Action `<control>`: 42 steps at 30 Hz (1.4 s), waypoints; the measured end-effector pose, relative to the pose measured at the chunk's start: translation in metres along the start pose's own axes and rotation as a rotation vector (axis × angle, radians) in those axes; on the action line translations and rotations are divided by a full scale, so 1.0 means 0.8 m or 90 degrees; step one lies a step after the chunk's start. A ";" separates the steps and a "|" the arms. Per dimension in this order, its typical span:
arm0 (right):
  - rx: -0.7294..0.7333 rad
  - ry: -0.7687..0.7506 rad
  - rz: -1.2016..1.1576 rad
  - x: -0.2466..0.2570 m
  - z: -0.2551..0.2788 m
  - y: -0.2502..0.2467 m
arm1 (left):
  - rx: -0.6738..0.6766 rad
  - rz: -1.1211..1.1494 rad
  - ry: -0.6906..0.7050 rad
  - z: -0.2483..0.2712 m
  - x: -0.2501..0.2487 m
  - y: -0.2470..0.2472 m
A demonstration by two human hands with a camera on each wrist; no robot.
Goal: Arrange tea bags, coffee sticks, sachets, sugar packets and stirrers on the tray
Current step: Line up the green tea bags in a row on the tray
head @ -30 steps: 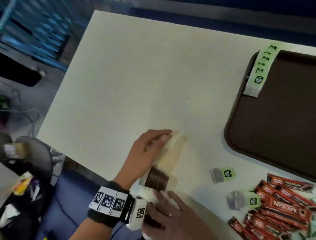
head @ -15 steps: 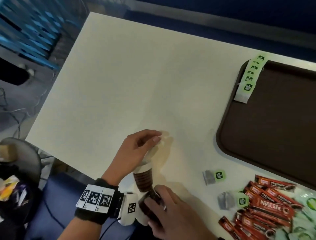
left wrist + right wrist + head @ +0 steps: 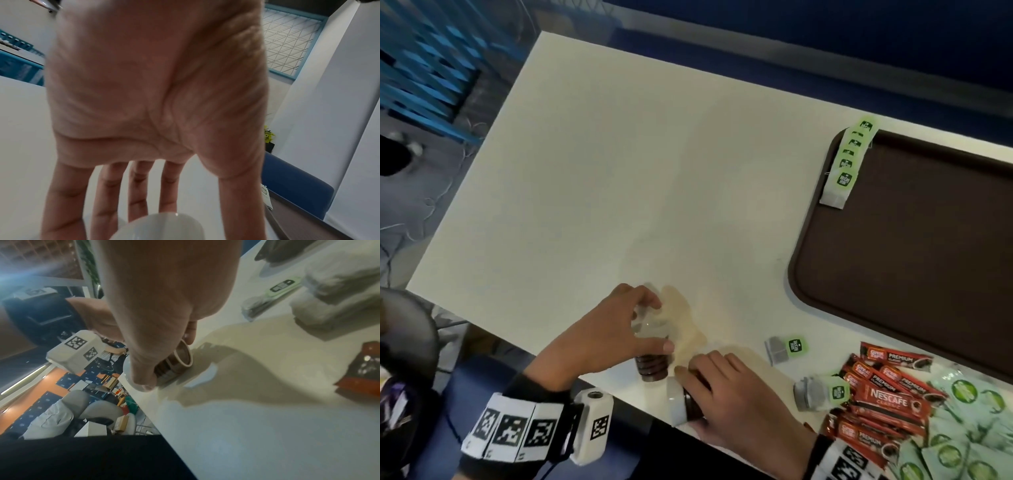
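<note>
Both hands sit low at six o'clock. The left hand curls its fingers around a cup stack; the right hand, just beside it, grips another cup.

- You're in an office or staff break area.
- Your white worktop faces blue upholstered seating.
- Grey office chairs stand on patterned carpet.
- A potted plant sits by the wall.
</note>
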State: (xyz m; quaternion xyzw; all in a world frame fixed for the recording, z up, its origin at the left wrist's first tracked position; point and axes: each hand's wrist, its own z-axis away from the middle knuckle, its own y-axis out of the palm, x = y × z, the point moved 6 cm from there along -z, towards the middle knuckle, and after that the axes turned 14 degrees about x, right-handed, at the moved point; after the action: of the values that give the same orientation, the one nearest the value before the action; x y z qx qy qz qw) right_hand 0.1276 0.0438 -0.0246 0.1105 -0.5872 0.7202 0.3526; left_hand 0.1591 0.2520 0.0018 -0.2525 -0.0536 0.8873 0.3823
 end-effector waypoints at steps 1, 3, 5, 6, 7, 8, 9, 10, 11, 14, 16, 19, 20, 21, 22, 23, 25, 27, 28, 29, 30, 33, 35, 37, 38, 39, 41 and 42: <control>0.005 0.007 -0.004 -0.002 0.003 -0.002 | 0.002 -0.007 -0.002 0.000 0.000 0.004; 0.016 0.026 -0.037 -0.008 0.009 -0.006 | -0.011 -0.003 -0.004 0.000 0.002 0.012; 0.012 0.055 -0.106 -0.016 0.015 -0.009 | -0.032 0.013 -0.008 -0.001 0.004 0.018; 0.004 0.071 -0.144 -0.019 0.018 -0.011 | -0.039 0.020 -0.011 -0.001 0.005 0.021; -0.008 0.083 -0.181 -0.021 0.022 -0.013 | -0.044 0.028 -0.015 -0.001 0.005 0.024; -0.024 0.090 -0.218 -0.022 0.026 -0.015 | -0.050 0.036 -0.018 -0.001 0.004 0.027; -0.041 0.095 -0.256 -0.023 0.029 -0.017 | -0.055 0.047 -0.019 -0.002 0.003 0.029; -0.055 0.102 -0.294 -0.022 0.032 -0.018 | -0.061 0.057 -0.015 -0.002 0.001 0.031; -0.067 0.109 -0.329 -0.022 0.035 -0.018 | -0.068 0.064 -0.007 -0.002 -0.002 0.033; -0.091 0.128 -0.405 -0.020 0.039 -0.013 | -0.117 0.069 0.036 0.001 -0.018 0.034; -0.103 0.142 -0.430 -0.017 0.039 -0.005 | -0.160 0.077 0.082 0.006 -0.032 0.036; -0.140 0.165 -0.448 -0.012 0.043 0.008 | -0.220 0.075 0.155 0.012 -0.049 0.043; -0.153 0.170 -0.454 -0.011 0.044 0.011 | -0.238 0.075 0.175 0.013 -0.052 0.046; -0.165 0.175 -0.460 -0.010 0.044 0.014 | -0.253 0.077 0.191 0.014 -0.054 0.048; -0.175 0.179 -0.464 -0.009 0.045 0.017 | -0.265 0.079 0.203 0.014 -0.055 0.051; -0.181 0.181 -0.467 -0.008 0.045 0.019 | -0.276 0.076 0.211 0.015 -0.056 0.054; -0.183 0.179 -0.473 -0.007 0.049 0.019 | -0.298 0.065 0.213 0.017 -0.057 0.060; -0.176 0.184 -0.473 -0.009 0.062 0.014 | -0.316 0.066 0.206 0.020 -0.057 0.063; -0.181 0.196 -0.470 -0.015 0.074 0.010 | -0.319 0.066 0.200 0.021 -0.056 0.064; -0.192 0.213 -0.463 -0.022 0.090 0.003 | -0.316 0.061 0.195 0.022 -0.056 0.066; -0.208 0.236 -0.444 -0.032 0.110 -0.006 | -0.309 0.053 0.189 0.021 -0.057 0.068; -0.265 0.325 -0.372 -0.072 0.169 -0.035 | -0.294 0.039 0.175 0.020 -0.059 0.071; -0.285 0.382 -0.333 -0.101 0.201 -0.050 | -0.290 0.025 0.170 0.019 -0.062 0.072; -0.284 0.408 -0.285 -0.121 0.220 -0.058 | -0.286 0.014 0.161 0.020 -0.064 0.070; -0.271 0.411 -0.260 -0.128 0.225 -0.059 | -0.280 0.010 0.154 0.021 -0.066 0.068; -0.246 0.410 -0.238 -0.133 0.227 -0.060 | -0.267 0.005 0.142 0.023 -0.067 0.065; -0.163 0.404 -0.198 -0.138 0.226 -0.059 | -0.237 -0.007 0.118 0.030 -0.073 0.059; -0.116 0.397 -0.179 -0.139 0.224 -0.059 | -0.237 -0.013 0.115 0.037 -0.078 0.054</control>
State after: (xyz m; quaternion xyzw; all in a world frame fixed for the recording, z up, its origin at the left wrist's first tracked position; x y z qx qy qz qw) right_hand 0.1928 -0.1606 -0.0009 -0.0666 -0.4924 0.6081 0.6191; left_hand 0.1530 0.1803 0.0403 -0.3967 -0.1847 0.8320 0.3411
